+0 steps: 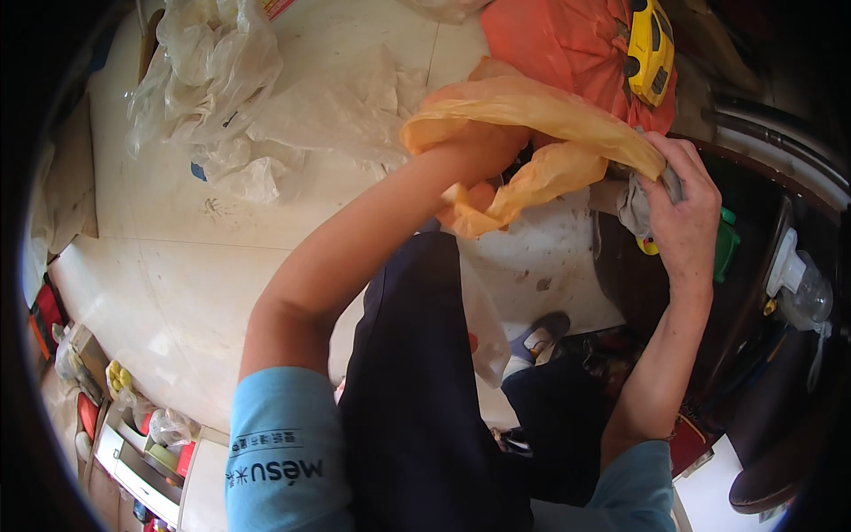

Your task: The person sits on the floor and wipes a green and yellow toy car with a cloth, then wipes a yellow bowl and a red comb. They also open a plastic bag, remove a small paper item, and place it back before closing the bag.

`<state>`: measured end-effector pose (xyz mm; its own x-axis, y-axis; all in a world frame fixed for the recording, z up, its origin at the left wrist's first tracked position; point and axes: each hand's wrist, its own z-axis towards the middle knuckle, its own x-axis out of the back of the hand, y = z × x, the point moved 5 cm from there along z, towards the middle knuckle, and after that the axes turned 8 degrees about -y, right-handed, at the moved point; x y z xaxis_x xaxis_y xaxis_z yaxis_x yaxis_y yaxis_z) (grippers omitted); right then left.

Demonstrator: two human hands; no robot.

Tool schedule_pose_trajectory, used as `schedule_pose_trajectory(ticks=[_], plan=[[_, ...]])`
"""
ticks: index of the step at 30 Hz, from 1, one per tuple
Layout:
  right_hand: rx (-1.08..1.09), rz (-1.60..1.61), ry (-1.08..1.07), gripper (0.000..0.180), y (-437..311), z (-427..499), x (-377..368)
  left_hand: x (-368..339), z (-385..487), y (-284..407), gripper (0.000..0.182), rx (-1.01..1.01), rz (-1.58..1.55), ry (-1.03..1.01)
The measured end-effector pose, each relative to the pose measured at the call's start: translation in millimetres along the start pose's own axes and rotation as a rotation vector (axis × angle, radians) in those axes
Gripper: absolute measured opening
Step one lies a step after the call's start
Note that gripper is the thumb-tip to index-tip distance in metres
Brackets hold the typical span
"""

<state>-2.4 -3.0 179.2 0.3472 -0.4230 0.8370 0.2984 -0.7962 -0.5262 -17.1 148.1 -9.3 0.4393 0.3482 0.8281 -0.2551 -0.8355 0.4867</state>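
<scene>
My left forearm reaches into an open orange plastic bag (565, 123); my left hand (495, 149) shows only dimly through the film, and its fingers are hidden. At the bag's right rim, my right hand (685, 179) pinches the orange film together with a crumpled grey cloth (638, 206). Behind the orange bag lies a red plastic bag (552, 33), with a yellow toy car (651, 53) on its right side.
Crumpled clear plastic bags (206, 80) lie on the pale tiled floor (179, 286). A dark wooden piece of furniture (751, 319) stands at right, near a green plastic object (727, 246). An open white drawer (139, 479) holding small things is at lower left. My shoe (548, 332) is below.
</scene>
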Motion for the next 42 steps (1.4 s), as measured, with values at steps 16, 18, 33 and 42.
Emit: schedule_pose_trajectory(ticks=[16, 18, 33, 42], plan=[[-0.029, -0.029, -0.028, 0.033, 3, 1, -1, 6, -31, -5, 0.032, 0.215, -0.327, 0.337], [-0.030, -0.034, -0.027, 0.033, 0, 0, 0, 22, -60, -6, 0.032, 0.225, -0.595, 0.303], [-0.093, -0.050, -0.055, 0.040, -22, -6, -2, 77, -176, 3, 0.021, -0.083, -1.675, 0.321], [0.070, 0.115, -0.282, 0.077, -77, -41, 5, 105, -183, 8, 0.020, 0.052, -0.937, 0.827]])
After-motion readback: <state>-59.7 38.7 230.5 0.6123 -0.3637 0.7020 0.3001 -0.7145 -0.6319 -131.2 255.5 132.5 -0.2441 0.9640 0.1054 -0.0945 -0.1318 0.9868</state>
